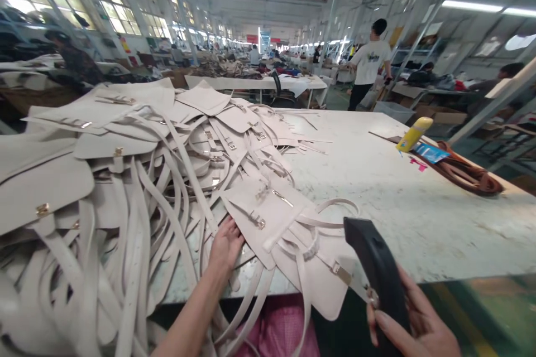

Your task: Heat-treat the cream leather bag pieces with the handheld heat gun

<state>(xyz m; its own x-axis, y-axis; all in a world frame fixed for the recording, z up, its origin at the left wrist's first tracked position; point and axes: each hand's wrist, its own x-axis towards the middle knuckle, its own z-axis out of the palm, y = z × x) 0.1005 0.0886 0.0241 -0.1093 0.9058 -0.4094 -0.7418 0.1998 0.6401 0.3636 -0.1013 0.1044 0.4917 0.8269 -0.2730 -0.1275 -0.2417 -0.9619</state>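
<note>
My left hand (226,242) lies at the left edge of a pale beige leather piece (251,206) with a metal buckle, its fingers partly under the edge. My right hand (422,318) is wrapped round a black curved handheld tool (377,268) at the lower right. Close to my right fingertips is a small metal fitting on the end of a beige strap. A second beige panel (324,290) with a buckle hangs partly over the table's front edge. Left of my hands, a large heap of beige leather pieces (46,178) with straps and buckles covers the table.
On the right of the white table (439,228) are a yellow bottle (414,134), a blue packet (431,152), pink scraps (417,164) and coiled brown straps (473,178). A person (371,64) stands beyond the table, near a grey bin (393,112).
</note>
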